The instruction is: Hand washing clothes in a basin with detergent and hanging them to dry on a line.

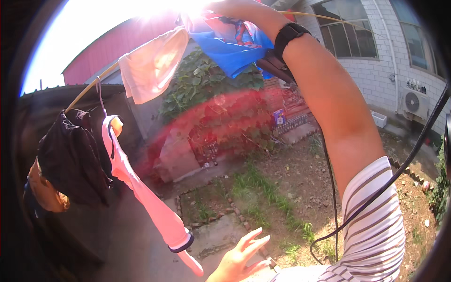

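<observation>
My right arm (338, 105), in a striped sleeve and a black wrist strap (290, 37), reaches up to the clothes pole. My right hand (225, 6) lies in glare at the top edge beside a blue garment with a printed figure (225, 46); its grip cannot be made out. Low in the view, my left hand (241, 257) is empty with its fingers apart. To its upper left hangs a narrow pink garment with dark trim (151, 197), on a hanger (101, 97). A pale pink cloth (155, 65) drapes over the thin pole (92, 84).
Dark clothing (74, 151) hangs at the pole's left end. A black cable (391, 187) loops beside my right arm. Beyond are a leafy vine (211, 81), a grassy soil bed (267, 190), and a white brick wall (384, 70) with an air-conditioner unit (415, 102).
</observation>
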`<action>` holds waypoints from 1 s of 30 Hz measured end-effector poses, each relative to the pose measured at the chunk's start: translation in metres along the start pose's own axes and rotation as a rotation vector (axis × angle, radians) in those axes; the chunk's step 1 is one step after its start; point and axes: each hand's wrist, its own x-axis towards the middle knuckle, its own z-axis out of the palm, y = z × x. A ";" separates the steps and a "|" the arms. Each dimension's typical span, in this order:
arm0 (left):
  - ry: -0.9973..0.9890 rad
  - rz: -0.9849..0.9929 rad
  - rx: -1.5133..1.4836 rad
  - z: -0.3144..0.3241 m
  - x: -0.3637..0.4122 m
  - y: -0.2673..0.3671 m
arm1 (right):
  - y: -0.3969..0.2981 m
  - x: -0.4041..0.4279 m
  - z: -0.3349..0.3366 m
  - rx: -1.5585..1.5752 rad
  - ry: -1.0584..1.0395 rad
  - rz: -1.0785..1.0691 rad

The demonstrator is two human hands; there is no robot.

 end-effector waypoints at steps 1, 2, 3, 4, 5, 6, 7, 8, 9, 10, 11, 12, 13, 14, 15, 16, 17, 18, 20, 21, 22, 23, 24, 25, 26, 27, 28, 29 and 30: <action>-0.012 -0.071 -0.055 -0.002 -0.002 -0.002 | 0.006 0.000 0.001 -0.138 0.221 -0.014; -0.064 -0.107 -0.096 -0.007 -0.004 -0.005 | 0.019 0.001 0.003 -0.204 0.348 -0.016; -0.072 -0.105 -0.101 -0.008 -0.006 -0.009 | 0.031 -0.001 0.000 -0.231 0.439 -0.025; -0.053 -0.144 -0.167 -0.008 -0.008 -0.015 | 0.042 -0.003 -0.002 -0.250 0.490 -0.027; -0.037 -0.176 -0.236 -0.007 -0.008 -0.019 | 0.051 -0.007 -0.006 -0.268 0.533 -0.025; -0.045 -0.171 -0.243 -0.006 -0.008 -0.022 | 0.059 -0.012 -0.010 -0.284 0.556 -0.008; -0.044 -0.210 -0.294 -0.005 -0.005 -0.026 | 0.071 -0.013 -0.018 -0.308 0.568 0.009; -0.042 -0.250 -0.345 -0.003 -0.002 -0.030 | 0.085 -0.018 -0.023 -0.325 0.577 0.029; -0.054 -0.248 -0.351 -0.002 0.000 -0.035 | 0.095 -0.022 -0.026 -0.340 0.580 0.045; -0.063 -0.246 -0.356 -0.001 0.001 -0.041 | 0.104 -0.025 -0.030 -0.356 0.586 0.055; -0.070 -0.245 -0.363 0.001 0.003 -0.045 | 0.110 -0.028 -0.031 -0.370 0.590 0.065; -0.079 -0.244 -0.368 0.002 0.006 -0.048 | 0.116 -0.031 -0.033 -0.385 0.595 0.072; -0.072 -0.247 -0.393 0.003 0.009 -0.050 | 0.120 -0.032 -0.036 -0.395 0.601 0.079; -0.061 -0.252 -0.418 0.007 0.011 -0.053 | 0.126 -0.034 -0.034 -0.408 0.612 0.082; -0.064 -0.252 -0.422 0.010 0.015 -0.055 | 0.130 -0.035 -0.036 -0.419 0.621 0.090; -0.076 -0.245 -0.408 0.012 0.021 -0.056 | 0.132 -0.033 -0.036 -0.434 0.632 0.095; -0.093 -0.241 -0.395 0.013 0.024 -0.058 | 0.137 -0.031 -0.038 -0.449 0.645 0.113; -0.096 -0.241 -0.398 0.014 0.024 -0.062 | 0.141 -0.029 -0.040 -0.467 0.659 0.125; -0.102 -0.202 -0.403 0.016 0.025 -0.071 | 0.148 -0.029 -0.046 -0.522 0.711 0.145; -0.096 -0.204 -0.405 0.013 0.026 -0.070 | 0.150 -0.029 -0.047 -0.574 0.762 0.144; -0.091 -0.227 -0.408 0.011 0.027 -0.070 | 0.153 -0.029 -0.046 -0.656 0.847 0.110; -0.089 -0.248 -0.414 0.009 0.028 -0.070 | 0.151 -0.029 -0.042 -0.787 0.982 0.021; -0.082 -0.257 -0.414 0.007 0.024 -0.076 | 0.137 -0.034 -0.031 -0.873 1.087 -0.101; -0.059 -0.270 -0.448 0.007 0.019 -0.086 | 0.122 -0.037 -0.018 -0.811 1.054 -0.196; -0.038 -0.285 -0.484 0.007 0.014 -0.095 | 0.071 -0.063 0.003 -0.394 0.769 -0.102; -0.032 -0.295 -0.486 0.007 0.011 -0.098 | 0.034 -0.080 0.011 0.111 0.226 -0.059; -0.042 -0.310 -0.480 0.010 0.013 -0.100 | 0.019 -0.088 0.026 -0.441 0.331 -0.148; -0.063 -0.318 -0.474 0.014 0.017 -0.100 | 0.028 -0.080 0.037 -0.552 0.338 -0.184; -0.083 -0.313 -0.479 0.019 0.018 -0.096 | 0.041 -0.068 0.049 -0.665 0.342 -0.220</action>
